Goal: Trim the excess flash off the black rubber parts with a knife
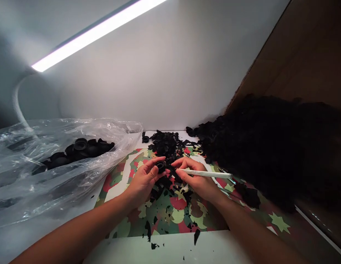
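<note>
Head view: black ring [160, 167] in left hand [144, 180] grip, white stick [207, 173] clasped in right hand [200, 181].

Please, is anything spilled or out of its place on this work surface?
Yes. Black scraps lie scattered over the patterned mat around the left hand, which holds a black ring, and the right hand, which holds a white stick. A few flakes lie off the mat, on the white surface in front.
</note>
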Available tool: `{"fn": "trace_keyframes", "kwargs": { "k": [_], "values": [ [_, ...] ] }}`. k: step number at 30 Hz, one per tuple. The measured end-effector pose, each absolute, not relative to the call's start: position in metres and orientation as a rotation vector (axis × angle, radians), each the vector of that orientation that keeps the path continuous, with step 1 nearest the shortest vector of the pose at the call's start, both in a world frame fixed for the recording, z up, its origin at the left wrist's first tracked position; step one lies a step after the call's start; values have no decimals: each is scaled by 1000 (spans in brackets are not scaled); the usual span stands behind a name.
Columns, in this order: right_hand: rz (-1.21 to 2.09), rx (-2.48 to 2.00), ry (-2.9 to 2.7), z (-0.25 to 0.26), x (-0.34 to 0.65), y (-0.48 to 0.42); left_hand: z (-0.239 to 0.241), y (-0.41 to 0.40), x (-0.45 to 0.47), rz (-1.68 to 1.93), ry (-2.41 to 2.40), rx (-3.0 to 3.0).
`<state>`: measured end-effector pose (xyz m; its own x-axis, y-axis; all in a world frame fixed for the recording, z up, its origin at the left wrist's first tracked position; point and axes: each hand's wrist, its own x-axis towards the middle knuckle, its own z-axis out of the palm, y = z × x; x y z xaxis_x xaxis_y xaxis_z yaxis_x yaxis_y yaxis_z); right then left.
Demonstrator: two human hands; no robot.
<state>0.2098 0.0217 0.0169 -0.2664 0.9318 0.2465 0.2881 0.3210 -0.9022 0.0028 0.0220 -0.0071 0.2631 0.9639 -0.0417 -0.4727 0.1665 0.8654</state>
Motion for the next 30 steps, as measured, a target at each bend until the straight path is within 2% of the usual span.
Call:
{"fn": "trace_keyframes", "kwargs": {
  "k": [3,8,12,17,23,30],
  "values": [
    [1205,-1032,-1645,16,201,11,-12,23,1,1129,795,995],
    [1222,-994,-1515,14,195,5,-7,20,-2,1234,1017,1370],
    [1224,-977,-1458,16,195,5,0,18,0,1273,1036,1306],
    [1246,-959,-1501,17,194,3,-7,19,4,1098,922,1128],
    [888,-1099,-1567,17,194,3,-11,16,7,1067,713,782],
    [707,-1062,-1716,21,187,-5,-11,14,10,1124,718,714]
  ]
}}
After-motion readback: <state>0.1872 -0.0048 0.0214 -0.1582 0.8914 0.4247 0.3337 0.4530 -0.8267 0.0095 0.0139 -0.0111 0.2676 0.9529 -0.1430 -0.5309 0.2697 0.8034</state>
